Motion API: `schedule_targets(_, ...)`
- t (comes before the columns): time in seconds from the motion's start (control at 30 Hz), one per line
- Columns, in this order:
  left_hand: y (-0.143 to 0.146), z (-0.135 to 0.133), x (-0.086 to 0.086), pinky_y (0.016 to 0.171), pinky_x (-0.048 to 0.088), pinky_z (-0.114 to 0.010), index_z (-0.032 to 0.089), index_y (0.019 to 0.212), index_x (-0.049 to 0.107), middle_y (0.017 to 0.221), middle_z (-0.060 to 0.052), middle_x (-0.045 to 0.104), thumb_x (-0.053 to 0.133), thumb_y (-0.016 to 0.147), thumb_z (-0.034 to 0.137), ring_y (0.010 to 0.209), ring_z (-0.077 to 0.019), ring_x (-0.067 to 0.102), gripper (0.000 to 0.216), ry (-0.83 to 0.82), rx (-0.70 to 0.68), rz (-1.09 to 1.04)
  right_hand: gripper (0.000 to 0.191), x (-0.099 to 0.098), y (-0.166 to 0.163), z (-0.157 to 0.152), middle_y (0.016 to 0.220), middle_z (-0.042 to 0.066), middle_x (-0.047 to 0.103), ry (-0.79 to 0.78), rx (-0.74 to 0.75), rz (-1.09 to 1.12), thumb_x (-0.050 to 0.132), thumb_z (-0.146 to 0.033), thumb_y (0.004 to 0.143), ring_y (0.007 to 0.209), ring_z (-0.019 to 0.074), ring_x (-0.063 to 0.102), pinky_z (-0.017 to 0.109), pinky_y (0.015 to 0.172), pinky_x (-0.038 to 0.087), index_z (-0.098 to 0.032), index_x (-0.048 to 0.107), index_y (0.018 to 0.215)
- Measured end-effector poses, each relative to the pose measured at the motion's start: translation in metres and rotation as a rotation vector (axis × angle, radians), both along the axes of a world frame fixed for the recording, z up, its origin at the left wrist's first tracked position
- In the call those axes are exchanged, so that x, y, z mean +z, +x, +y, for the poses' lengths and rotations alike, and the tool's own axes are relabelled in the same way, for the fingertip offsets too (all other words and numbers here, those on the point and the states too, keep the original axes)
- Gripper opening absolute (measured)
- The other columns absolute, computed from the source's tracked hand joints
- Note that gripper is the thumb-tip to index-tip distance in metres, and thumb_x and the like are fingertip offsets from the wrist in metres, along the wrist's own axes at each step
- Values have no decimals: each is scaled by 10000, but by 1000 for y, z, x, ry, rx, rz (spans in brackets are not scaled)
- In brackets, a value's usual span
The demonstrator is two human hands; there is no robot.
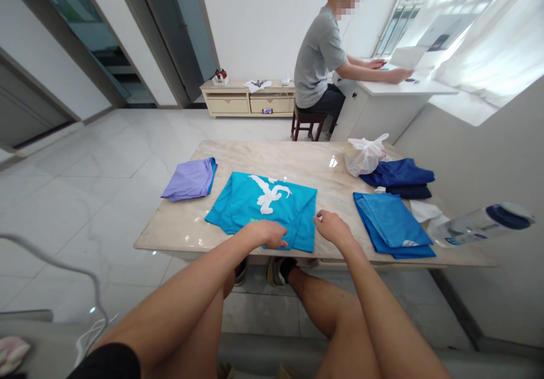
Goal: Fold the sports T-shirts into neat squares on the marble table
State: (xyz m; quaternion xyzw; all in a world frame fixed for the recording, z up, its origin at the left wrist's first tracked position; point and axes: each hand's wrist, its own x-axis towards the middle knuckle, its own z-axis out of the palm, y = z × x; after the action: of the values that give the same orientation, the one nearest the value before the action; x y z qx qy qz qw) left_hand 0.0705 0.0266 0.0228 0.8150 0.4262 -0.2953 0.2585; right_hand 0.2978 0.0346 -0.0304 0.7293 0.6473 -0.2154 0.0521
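A turquoise T-shirt (263, 206) with a white figure print lies partly folded in the middle of the marble table (297, 161). My left hand (268, 234) rests on the shirt's near edge with its fingers curled down onto the cloth. My right hand (332, 226) is at the shirt's near right corner, fingers bent and pinching the fabric edge.
A folded purple garment (190, 179) lies at the table's left. At the right are a folded blue shirt (393, 224), dark blue clothes (399, 175), a white plastic bag (364, 155) and a plastic bottle (480, 226). Another person sits at a white desk (403, 93) beyond.
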Motion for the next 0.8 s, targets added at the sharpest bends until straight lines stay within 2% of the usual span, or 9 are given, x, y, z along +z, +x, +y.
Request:
schedule_targets(0.33,6,1,-8,996,584,-402,229,1419,727,1466,-167,751,534,1088,535,1294,-341,733,491,-14,-21,13,447,8,-7,-1,1370,215,776,1,23,14,457,-391,1130,1279,369,750,412,989,571,-168,732,1403)
schedule_targets(0.63,1,3,-17,1007,608,-446,226,1360,792,1415,-186,778,625,1048,517,1249,-376,761,459,1,16,-52,440,6,-7,-2,1346,217,786,-2,30,6,460,-376,1131,1269,372,753,406,975,568,-161,742,1391)
schedule_targets(0.73,1,6,-24,987,616,-434,254,1336,816,1357,-148,811,659,1029,421,1202,-363,777,383,40,15,-144,417,5,-9,-2,1314,208,798,27,28,10,472,-349,1125,1236,367,765,397,952,561,-170,762,1364)
schedule_targets(0.8,4,10,-29,997,611,-417,252,1289,839,1300,-126,832,635,1025,310,1193,-346,776,339,121,28,-243,408,7,-8,-1,1269,193,813,88,-3,26,457,-332,1128,1194,351,778,375,924,550,-188,788,1317)
